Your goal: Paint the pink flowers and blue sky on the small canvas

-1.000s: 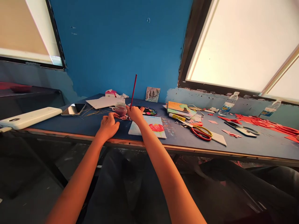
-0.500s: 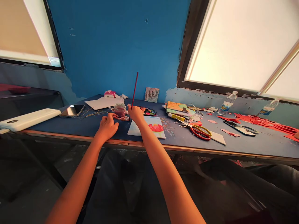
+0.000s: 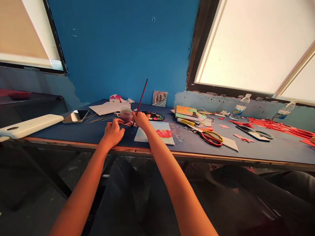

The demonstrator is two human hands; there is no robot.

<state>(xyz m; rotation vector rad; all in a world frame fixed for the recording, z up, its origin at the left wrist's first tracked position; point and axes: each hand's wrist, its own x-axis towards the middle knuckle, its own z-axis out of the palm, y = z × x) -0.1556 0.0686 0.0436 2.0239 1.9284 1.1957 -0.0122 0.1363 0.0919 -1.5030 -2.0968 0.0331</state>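
My right hand (image 3: pixel 142 119) is closed around a paintbrush with a thin dark red handle (image 3: pixel 142 95), which leans up and to the right. Its tip is low, by a crumpled, stained tissue (image 3: pixel 129 124), partly hidden by my fingers. Beside the tissue, my left hand (image 3: pixel 113 131) lies on the table, fingers loosely bent, thumb apart, fingertips at the tissue's edge. Just behind stands a glass jar of murky reddish water (image 3: pixel 126 115). Under my right forearm lies a small canvas (image 3: pixel 142 135) painted pale blue with a red shape. A dark paint palette (image 3: pixel 157 116) sits beyond it.
Left: a white power bank (image 3: pixel 31 125), a phone (image 3: pixel 75 116) and a white sheet (image 3: pixel 108 108). Right: scissors (image 3: pixel 211 138), a yellow glue tube (image 3: pixel 185 122), stacked paintings (image 3: pixel 187 113), a water bottle (image 3: pixel 240 107) and red paper scraps (image 3: pixel 270 124). Another person's legs (image 3: pixel 261 190) show at lower right.
My right hand has shifted slightly left, and the paintbrush now leans further right. My left hand stays in place.
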